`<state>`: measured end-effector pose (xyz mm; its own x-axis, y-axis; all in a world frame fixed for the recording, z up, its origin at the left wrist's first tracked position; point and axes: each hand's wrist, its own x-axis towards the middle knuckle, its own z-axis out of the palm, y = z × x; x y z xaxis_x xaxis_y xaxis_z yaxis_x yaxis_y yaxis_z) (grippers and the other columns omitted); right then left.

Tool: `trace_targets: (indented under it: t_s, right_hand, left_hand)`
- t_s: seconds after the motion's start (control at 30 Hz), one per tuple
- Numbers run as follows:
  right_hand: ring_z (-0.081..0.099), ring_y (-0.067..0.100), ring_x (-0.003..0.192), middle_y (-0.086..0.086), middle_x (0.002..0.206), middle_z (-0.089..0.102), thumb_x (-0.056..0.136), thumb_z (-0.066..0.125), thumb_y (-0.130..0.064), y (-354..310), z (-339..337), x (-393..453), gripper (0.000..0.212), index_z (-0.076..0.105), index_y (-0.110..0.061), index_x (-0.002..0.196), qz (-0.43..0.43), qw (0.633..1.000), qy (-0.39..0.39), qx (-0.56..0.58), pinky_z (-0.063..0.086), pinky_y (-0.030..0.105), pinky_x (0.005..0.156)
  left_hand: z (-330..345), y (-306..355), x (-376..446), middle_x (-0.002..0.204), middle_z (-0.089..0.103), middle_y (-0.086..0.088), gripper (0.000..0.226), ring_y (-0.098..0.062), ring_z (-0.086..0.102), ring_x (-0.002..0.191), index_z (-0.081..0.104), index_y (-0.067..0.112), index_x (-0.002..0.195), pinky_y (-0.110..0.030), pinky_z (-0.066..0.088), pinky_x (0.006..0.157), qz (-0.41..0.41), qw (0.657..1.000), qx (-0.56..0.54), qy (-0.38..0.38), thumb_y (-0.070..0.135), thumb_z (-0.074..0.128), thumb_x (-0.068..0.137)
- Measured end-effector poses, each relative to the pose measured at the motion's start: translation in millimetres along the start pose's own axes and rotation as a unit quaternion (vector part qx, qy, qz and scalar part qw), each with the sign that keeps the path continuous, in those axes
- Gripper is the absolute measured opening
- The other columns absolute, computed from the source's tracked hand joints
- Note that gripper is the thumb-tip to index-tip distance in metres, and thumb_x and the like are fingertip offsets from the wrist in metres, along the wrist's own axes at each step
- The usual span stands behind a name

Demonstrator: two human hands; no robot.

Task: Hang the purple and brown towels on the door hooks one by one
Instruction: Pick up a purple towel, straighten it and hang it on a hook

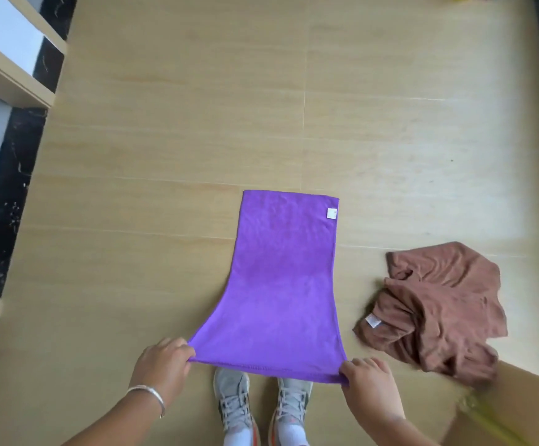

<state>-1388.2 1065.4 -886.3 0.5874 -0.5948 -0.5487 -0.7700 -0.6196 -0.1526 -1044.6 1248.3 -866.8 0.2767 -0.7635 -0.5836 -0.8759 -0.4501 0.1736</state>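
Purple towel (285,284): left hand (162,365) and right hand (369,386) pinch its near corners; lift evenly, keeping it taut, clear of the floor (165,156).

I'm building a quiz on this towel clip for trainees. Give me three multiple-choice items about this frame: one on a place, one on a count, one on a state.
1. Where does the brown towel lie?
A. On the floor, to the right of the purple towel
B. On top of the purple towel
C. On a door hook

2. How many hands grip the purple towel?
A. None
B. One
C. Two

3. What state is the brown towel in?
A. Spread flat
B. Crumpled in a heap
C. Rolled up tight

Key:
1 A: it rests on the floor, apart from the purple one, on its right.
2 C: the left hand and the right hand each pinch a near corner.
3 B: its cloth is bunched and creased, with a white label showing.
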Motion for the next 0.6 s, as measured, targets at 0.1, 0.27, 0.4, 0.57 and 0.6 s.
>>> trace_targets:
  t_s: [0.1, 0.27, 0.4, 0.57, 0.6]
  right_hand:
    - [0.050, 0.018, 0.043, -0.007, 0.044, 0.046, 0.035, 0.093, -0.023, 8, 18, -1, 0.042, 0.054, -0.025, 0.049, 0.032, 0.999, -0.013, 0.033, 0.037, 0.026, 0.050]
    - [0.057, 0.017, 0.063, -0.010, 0.063, 0.062, 0.071, 0.079, -0.018, 14, 13, 31, 0.016, 0.069, -0.030, 0.070, 0.141, 0.972, 0.041, 0.182, 0.038, 0.028, 0.053]
    - [0.061, 0.012, 0.072, -0.015, 0.072, 0.065, 0.082, 0.069, -0.027, 33, 21, 94, 0.007, 0.070, -0.033, 0.080, 0.263, 0.902, 0.081, 0.334, 0.041, 0.029, 0.060]
    - [0.062, 0.009, 0.072, -0.012, 0.076, 0.068, 0.086, 0.066, -0.037, 65, 38, 202, 0.009, 0.070, -0.028, 0.086, 0.287, 0.857, 0.151, 0.401, 0.043, 0.029, 0.062]
    - [0.061, 0.008, 0.071, -0.012, 0.075, 0.067, 0.087, 0.065, -0.037, 71, 42, 225, 0.012, 0.069, -0.026, 0.087, 0.286, 0.852, 0.161, 0.407, 0.042, 0.028, 0.060]
  left_hand:
    - [18, -1, 11, 0.052, 0.050, 0.012, 0.041, -0.015, 0.057, 0.047, 0.059, 0.028, 0.047, -0.018, 0.030, 0.037, 0.008, 1.000, -0.001, -0.019, 0.020, 0.095, 0.028]
    - [26, -11, 56, 0.066, 0.053, 0.018, 0.030, -0.012, 0.058, 0.067, 0.059, 0.039, 0.060, -0.025, 0.037, 0.055, -0.025, 0.993, -0.116, -0.010, 0.024, 0.084, 0.070]
    - [18, -12, 134, 0.078, 0.067, 0.015, 0.035, -0.012, 0.063, 0.077, 0.055, 0.047, 0.068, -0.030, 0.049, 0.073, -0.081, 0.963, -0.258, 0.007, 0.021, 0.073, 0.083]
    - [30, -12, 264, 0.074, 0.065, 0.012, 0.006, -0.014, 0.061, 0.073, 0.070, 0.025, 0.084, -0.028, 0.046, 0.072, -0.099, 0.933, -0.332, 0.100, 0.020, 0.073, 0.083]
    - [35, -13, 292, 0.074, 0.064, 0.012, 0.005, -0.015, 0.062, 0.074, 0.070, 0.024, 0.086, -0.028, 0.047, 0.073, -0.099, 0.931, -0.331, 0.114, 0.021, 0.073, 0.083]
